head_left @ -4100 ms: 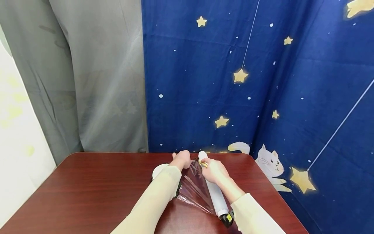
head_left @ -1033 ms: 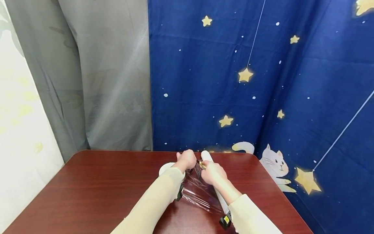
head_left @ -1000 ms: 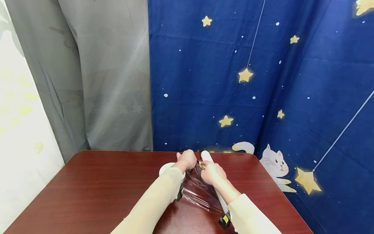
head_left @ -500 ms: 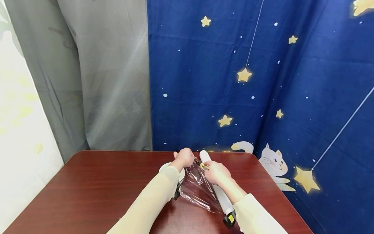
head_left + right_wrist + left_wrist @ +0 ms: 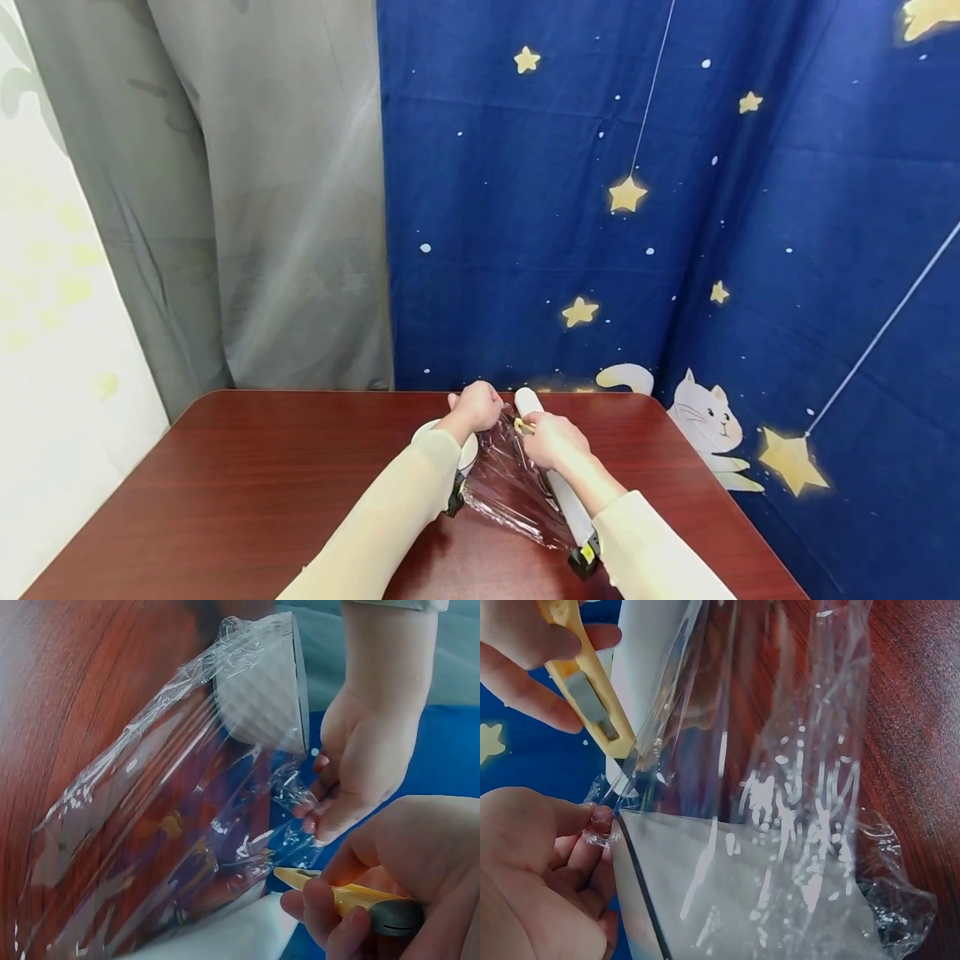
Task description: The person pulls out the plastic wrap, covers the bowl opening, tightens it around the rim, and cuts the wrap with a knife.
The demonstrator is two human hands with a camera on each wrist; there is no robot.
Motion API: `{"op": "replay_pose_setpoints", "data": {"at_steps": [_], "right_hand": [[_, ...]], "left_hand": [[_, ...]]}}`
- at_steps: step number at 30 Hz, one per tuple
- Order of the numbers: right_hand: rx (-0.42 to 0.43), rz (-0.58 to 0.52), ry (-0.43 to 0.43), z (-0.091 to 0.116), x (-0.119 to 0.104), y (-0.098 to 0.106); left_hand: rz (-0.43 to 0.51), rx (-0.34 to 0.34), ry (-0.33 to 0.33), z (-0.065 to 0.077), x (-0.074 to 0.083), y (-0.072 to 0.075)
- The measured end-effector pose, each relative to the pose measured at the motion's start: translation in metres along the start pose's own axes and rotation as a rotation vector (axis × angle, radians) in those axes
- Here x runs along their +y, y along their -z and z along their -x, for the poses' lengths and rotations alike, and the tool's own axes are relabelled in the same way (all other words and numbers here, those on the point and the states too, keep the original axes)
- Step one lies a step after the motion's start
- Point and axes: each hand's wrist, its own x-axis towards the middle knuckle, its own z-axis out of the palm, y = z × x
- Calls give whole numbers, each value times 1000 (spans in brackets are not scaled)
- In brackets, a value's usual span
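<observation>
Behind the table (image 5: 262,475) hang a grey curtain (image 5: 292,208) and a navy star-print curtain (image 5: 487,208). The left hand (image 5: 367,765) has its fingers curled, thumb and fingertips pinching a gathered corner of clear cling film (image 5: 150,802). Just beside those fingers is a white dimpled bowl (image 5: 262,690), the film lying against its side. The right hand (image 5: 420,855) has its fingers closed round a yellow utility knife (image 5: 592,690), its tip at the film near the left fingertips; the cling film roll (image 5: 572,507) lies beneath that hand. The film is drawn off the roll and reaches the bowl; the cut looks barely begun, with most of the width apparently unsevered. The blade's edge is lost among glare and creases, the left sleeve (image 5: 382,517) partly hides the bowl, and whether film covers its mouth is unclear.
</observation>
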Motion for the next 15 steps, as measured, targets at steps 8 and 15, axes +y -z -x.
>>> {"op": "replay_pose_setpoints", "data": {"at_steps": [8,15], "right_hand": [[-59,-31,22,21,10,19],[-69,-36,42,17,7,16]], "left_hand": [[27,12,-6,9,1,4],[66,22,-15,8,-1,3]]}}
